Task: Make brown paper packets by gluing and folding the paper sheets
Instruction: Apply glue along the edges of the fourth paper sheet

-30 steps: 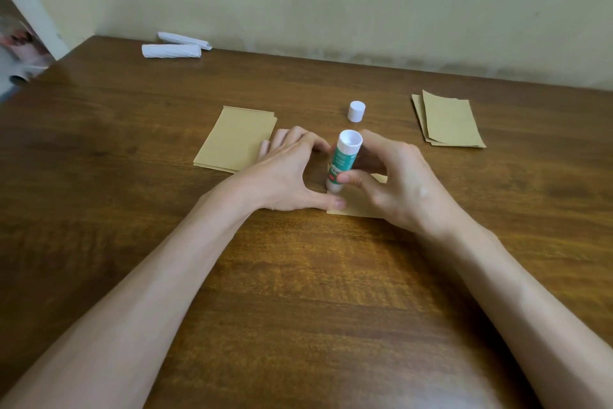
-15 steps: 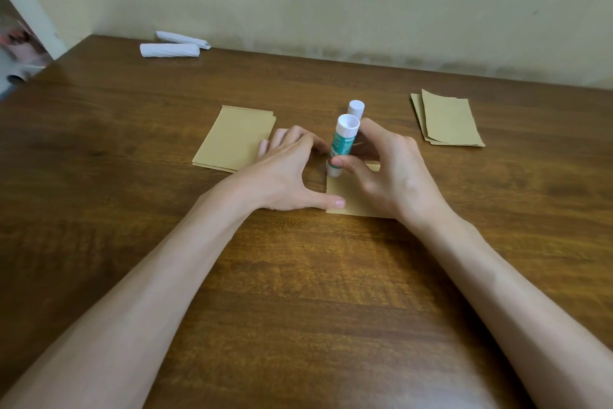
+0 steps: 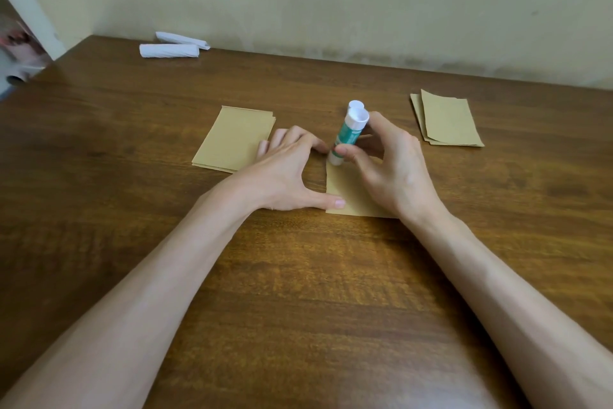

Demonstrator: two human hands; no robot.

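Note:
A brown paper sheet (image 3: pixel 348 193) lies on the wooden table (image 3: pixel 298 292) in front of me. My left hand (image 3: pixel 285 173) presses it down, thumb on its near left corner and fingertips near its far left edge. My right hand (image 3: pixel 391 169) grips a green and white glue stick (image 3: pixel 346 136), tilted, with its lower end on the sheet's far left part. The stick's white cap (image 3: pixel 355 104) stands just behind it, mostly hidden.
A stack of brown sheets (image 3: pixel 235 140) lies to the left of my left hand. Folded brown packets (image 3: pixel 446 120) lie at the right. Two white paper rolls (image 3: pixel 172 47) rest at the back left by the wall. The table's left edge drops off at the far left.
My right hand has slid the glue stick along the sheet's left edge, away from me toward the far end. More of the sheet's near part now shows. My left hand stays put.

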